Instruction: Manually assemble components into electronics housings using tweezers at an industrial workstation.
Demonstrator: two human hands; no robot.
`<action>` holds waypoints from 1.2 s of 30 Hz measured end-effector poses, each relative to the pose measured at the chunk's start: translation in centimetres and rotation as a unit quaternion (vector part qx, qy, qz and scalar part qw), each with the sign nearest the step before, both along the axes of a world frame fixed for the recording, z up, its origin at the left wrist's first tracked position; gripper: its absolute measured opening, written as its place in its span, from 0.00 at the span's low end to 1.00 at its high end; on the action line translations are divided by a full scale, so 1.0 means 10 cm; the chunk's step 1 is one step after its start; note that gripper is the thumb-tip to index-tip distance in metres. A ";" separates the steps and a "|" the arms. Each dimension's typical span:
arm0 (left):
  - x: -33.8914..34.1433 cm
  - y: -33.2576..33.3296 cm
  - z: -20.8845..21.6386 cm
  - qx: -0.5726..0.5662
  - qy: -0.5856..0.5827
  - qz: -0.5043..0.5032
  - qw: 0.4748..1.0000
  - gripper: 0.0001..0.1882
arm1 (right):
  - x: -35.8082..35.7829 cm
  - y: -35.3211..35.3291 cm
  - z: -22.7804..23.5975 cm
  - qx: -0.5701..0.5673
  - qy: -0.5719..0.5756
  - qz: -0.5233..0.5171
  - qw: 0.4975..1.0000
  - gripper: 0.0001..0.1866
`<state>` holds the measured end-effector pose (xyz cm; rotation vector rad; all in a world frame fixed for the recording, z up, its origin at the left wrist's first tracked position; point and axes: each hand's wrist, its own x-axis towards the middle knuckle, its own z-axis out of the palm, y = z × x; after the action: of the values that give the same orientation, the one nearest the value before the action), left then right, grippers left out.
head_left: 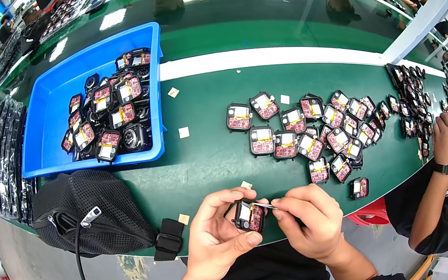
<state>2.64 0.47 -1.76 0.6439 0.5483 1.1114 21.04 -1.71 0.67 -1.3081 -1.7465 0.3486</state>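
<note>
Close to my body at the table's near edge, my left hand (209, 243) is closed around a small black smartwatch case (247, 215). Its open back faces up, showing a red circuit board, a silver-white block and a bit of yellow tape. My right hand (315, 221) pinches slim metal tweezers (265, 206), their tip at the upper right of the case. Whether the tip touches the board is too small to tell. Just beyond both hands, many similar open watch cases (286, 144) lie spread on the green table.
A blue bin (83, 55) holding more watch cases stands at the left. Nearer are a black mesh bag (93, 214) with a cable and a black strap (168, 240). Small pale squares (184, 132) dot the green table (205, 167). A co-worker's arm (435, 198) is at the right.
</note>
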 end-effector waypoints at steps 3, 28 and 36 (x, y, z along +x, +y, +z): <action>0.01 0.00 -0.01 0.002 0.002 0.007 1.000 0.35 | -0.04 0.00 -0.02 0.041 -0.024 -0.012 0.999 0.14; 0.04 0.00 -0.08 0.083 0.004 0.029 0.996 0.32 | -0.06 -0.02 -0.04 0.055 -0.092 -0.021 0.994 0.16; -0.25 0.24 0.24 0.169 0.083 0.132 0.973 0.37 | 0.14 -0.24 0.15 -0.052 -0.132 -0.195 0.970 0.18</action>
<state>0.18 2.84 0.63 0.9876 0.6066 1.4270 22.40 -4.13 2.22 -1.8008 -1.6468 0.0409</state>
